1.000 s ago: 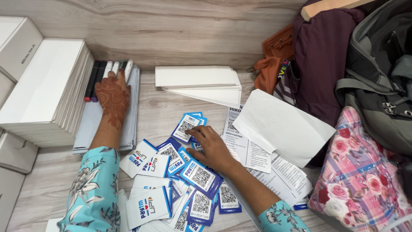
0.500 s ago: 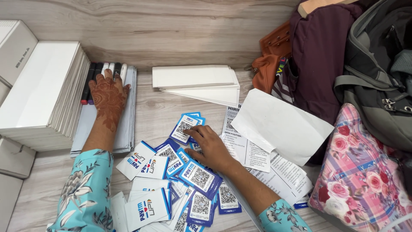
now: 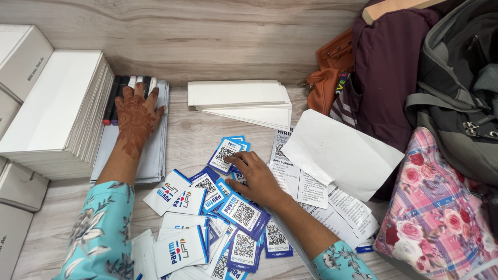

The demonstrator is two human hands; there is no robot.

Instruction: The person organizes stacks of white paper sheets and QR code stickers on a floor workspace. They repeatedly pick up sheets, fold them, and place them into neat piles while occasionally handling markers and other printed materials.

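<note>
My left hand (image 3: 136,116), patterned with henna, lies flat with fingers spread on a low stack of grey-white envelopes (image 3: 155,150), its fingertips at several markers (image 3: 113,98) lined up at the stack's far end. My right hand (image 3: 257,176) rests palm down on a scattered heap of blue-and-white code cards (image 3: 207,218), its fingertips touching one card (image 3: 224,154) at the heap's far edge. Both arms wear teal floral sleeves.
A tall stack of white envelopes (image 3: 57,109) stands left, with white boxes (image 3: 23,52) around it. Another envelope pile (image 3: 238,98) lies at centre back. Printed sheets (image 3: 332,197) and a loose white paper (image 3: 337,153) lie right, beside bags (image 3: 451,93) and floral cloth (image 3: 441,218).
My left hand has slid farther up the low envelope stack until its fingertips reach the markers. My right hand stays on the cards.
</note>
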